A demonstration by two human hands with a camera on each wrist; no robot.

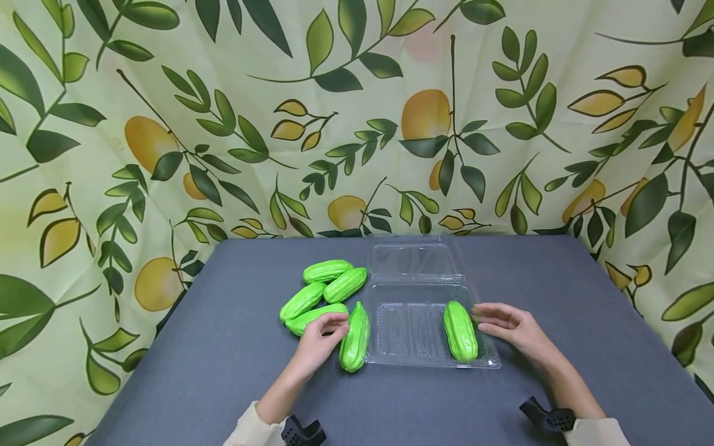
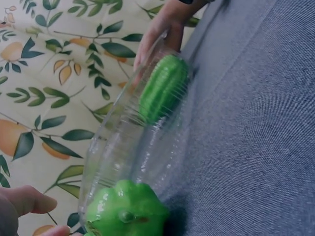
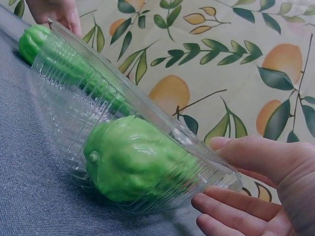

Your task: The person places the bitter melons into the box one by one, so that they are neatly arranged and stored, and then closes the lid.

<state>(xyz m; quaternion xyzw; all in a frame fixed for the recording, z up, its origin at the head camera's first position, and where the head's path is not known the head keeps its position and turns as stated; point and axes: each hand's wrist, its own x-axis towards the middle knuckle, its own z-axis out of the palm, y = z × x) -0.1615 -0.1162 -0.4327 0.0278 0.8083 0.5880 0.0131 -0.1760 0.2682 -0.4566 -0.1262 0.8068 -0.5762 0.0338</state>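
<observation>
Leafy backdrop [image 1: 346, 148], grey table [image 1: 223, 378]. Right hand [image 1: 520, 331] spread at the clear clamshell [image 1: 409, 325], bitter melon [image 1: 460, 331] inside; left hand [image 1: 319, 342] gapes by an outside melon [image 1: 355, 347] (nothing gripped, looks like). A bump could roll it.

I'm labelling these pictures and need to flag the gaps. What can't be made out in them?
Head: part of a ridged green gourd behind the left hand, covered by that hand.
Left wrist: the lower part of the nearest gourd, cut off by the bottom edge.
Right wrist: part of the right hand, cut off by the right edge.
</observation>
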